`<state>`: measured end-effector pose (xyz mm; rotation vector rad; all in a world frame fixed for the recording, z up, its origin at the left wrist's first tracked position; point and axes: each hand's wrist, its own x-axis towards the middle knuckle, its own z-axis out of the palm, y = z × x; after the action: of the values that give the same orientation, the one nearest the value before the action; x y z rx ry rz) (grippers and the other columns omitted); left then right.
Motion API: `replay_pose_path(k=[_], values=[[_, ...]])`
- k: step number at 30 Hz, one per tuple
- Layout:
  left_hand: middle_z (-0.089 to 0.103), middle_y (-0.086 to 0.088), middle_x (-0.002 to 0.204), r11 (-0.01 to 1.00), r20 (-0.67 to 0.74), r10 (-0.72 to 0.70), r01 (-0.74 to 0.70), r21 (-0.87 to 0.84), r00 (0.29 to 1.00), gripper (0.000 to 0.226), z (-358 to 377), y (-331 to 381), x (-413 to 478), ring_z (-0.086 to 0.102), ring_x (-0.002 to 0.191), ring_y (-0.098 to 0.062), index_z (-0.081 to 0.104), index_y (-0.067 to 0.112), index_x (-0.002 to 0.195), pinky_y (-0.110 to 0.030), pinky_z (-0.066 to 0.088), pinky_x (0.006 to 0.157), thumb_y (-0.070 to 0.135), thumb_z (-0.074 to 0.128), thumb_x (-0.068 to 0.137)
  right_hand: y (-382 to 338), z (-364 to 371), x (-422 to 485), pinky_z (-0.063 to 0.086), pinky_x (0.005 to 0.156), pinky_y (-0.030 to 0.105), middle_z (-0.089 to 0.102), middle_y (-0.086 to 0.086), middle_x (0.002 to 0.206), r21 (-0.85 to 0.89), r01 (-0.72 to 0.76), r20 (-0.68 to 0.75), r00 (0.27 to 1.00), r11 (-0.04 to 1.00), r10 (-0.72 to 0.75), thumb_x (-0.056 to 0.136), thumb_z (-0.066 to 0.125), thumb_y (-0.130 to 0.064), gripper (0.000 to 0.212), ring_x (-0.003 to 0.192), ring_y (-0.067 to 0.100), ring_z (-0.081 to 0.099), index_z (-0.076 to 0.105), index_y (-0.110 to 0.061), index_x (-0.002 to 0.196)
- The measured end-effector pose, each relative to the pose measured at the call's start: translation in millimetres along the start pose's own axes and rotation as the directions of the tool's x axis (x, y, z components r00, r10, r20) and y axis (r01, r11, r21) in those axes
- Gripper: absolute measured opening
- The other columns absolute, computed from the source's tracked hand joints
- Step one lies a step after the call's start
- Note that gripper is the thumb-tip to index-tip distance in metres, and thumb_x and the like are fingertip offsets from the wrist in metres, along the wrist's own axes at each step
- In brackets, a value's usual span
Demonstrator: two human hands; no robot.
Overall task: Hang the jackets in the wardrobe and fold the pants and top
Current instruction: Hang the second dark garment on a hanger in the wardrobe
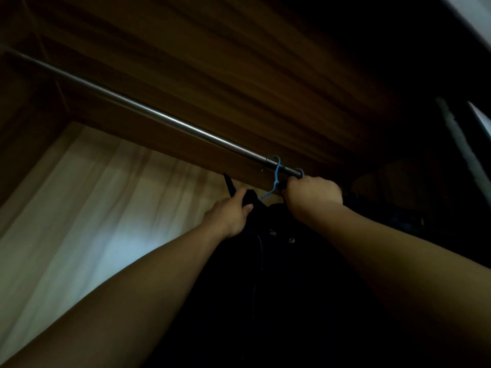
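Pinching the collar of the dark jacket [279,261] with the left hand [228,216], at 9 o'clock of the blue hanger [276,172]. Gripping the jacket top with the right hand [313,193], at 3 o'clock, just under the metal rod [148,111]. Hooked over that rod, inside the wardrobe [239,62].

Home bedroom, wooden wardrobe [239,62], hanging rail [148,112]

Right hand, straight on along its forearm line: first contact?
Probably the metal rail, just past the knuckles of the right hand, beside the blue hanger hook. Depth is unclear; they may already touch.
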<state>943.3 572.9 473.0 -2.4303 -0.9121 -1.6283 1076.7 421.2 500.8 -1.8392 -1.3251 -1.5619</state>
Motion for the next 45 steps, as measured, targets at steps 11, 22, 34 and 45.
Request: replay_pose_path(k=[11, 22, 34, 45], values=[[0.032, -0.012, 0.135, 0.984, -0.238, -0.068, 0.025, -0.176, 0.969, 0.031, 16.3, 14.2, -64.8, 0.049, 0.112, -0.032, 0.052, 0.030, 0.132, -0.043, 0.050, 0.093, 0.035, 0.047, 0.103, -21.4, -3.4, -50.7, 0.043, 0.088, 0.046, 0.053, 0.014, 0.128, -0.212, -0.084, -0.082, 0.994, 0.974, 0.068, 0.096, 0.053, -0.051, 0.046, 0.115, 0.034, 0.054, 0.050, -0.017, 0.127], [0.063, -0.008, 0.112, 0.947, -0.123, -0.068, 0.025, -0.319, 0.990, 0.018, 23.8, -0.6, -93.5, 0.061, 0.106, -0.028, 0.051, 0.022, 0.122, -0.045, 0.052, 0.093, 0.024, 0.046, 0.104, -13.6, -7.8, -97.3, 0.047, 0.059, 0.036, 0.056, 0.007, 0.097, 0.659, -0.335, 0.073, 0.919, 0.673, 0.386, 0.091, 0.054, 0.000, 0.032, 0.080, 0.025, 0.060, 0.038, -0.017, 0.114], [0.060, -0.006, 0.115, 0.907, 0.024, 0.050, -0.035, -0.419, 0.998, 0.026, 22.7, 4.7, -107.1, 0.057, 0.096, -0.012, 0.043, 0.016, 0.129, -0.028, 0.047, 0.087, 0.007, 0.041, 0.105, -44.6, 31.2, -140.8, 0.041, 0.052, 0.021, 0.055, 0.002, 0.091, 0.815, -0.403, 0.270, 0.900, 0.417, 0.342, 0.092, 0.047, 0.002, 0.035, 0.075, 0.015, 0.059, 0.035, -0.019, 0.117], [0.062, -0.015, 0.109, 0.922, 0.169, 0.265, -0.198, -0.332, 0.949, 0.015, 5.7, 13.6, -118.3, 0.063, 0.102, -0.026, 0.041, 0.013, 0.121, -0.043, 0.053, 0.094, 0.016, 0.042, 0.106, -69.3, 42.7, -108.6, 0.044, 0.059, 0.026, 0.057, 0.005, 0.092, 0.811, -0.193, 0.199, 0.979, 0.552, 0.049, 0.096, 0.049, -0.005, 0.035, 0.077, 0.015, 0.058, 0.029, -0.015, 0.123]])
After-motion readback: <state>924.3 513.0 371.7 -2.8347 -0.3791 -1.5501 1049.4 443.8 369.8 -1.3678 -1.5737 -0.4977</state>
